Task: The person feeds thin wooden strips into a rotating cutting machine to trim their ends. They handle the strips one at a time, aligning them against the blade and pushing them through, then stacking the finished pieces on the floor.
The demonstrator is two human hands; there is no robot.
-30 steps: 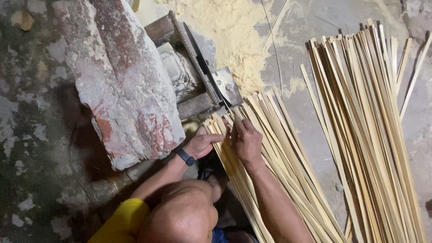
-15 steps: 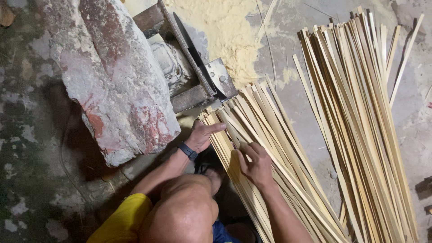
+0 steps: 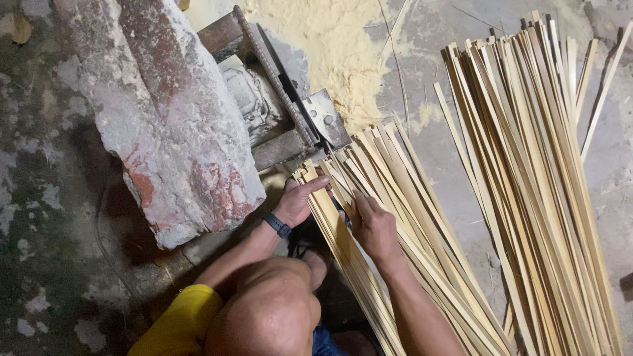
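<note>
Change: since half a second ago the right hand (image 3: 374,227) has slid back toward the person's body along the near bundle of bamboo strips (image 3: 395,264), and the left hand (image 3: 298,201) has stretched its forefinger out to the strip ends.
Meaning: judged from that shift, the person is sorting or squaring up the strips at the end by the machine, not lifting any away.
Knee and sleeve: at the near edge of the floor, a bent bare knee (image 3: 270,316) and a yellow sleeve (image 3: 175,320) fill the foreground.
Right hand: laid palm down on the near bundle, fingers loosely together and slightly curled, pressing the strips; whether it pinches a single strip cannot be told.
Left hand: mostly closed, forefinger extended and touching the top ends of the strips; a dark wristband (image 3: 277,224) sits on the wrist.
Near bundle: lies fanned on the concrete floor (image 3: 39,264), running from the person's legs up to the machine.
Stone slab: a large pale block with red patches (image 3: 165,112) sits to the left, just beside the hands.
Machine: a rusted metal device with a bar (image 3: 290,112) touches the strip ends.
Sawdust: a pale yellow heap (image 3: 330,39) lies beyond it.
Far bundle: a second, longer stack of strips (image 3: 547,184) lies toward the right edge, apart from the first.
</note>
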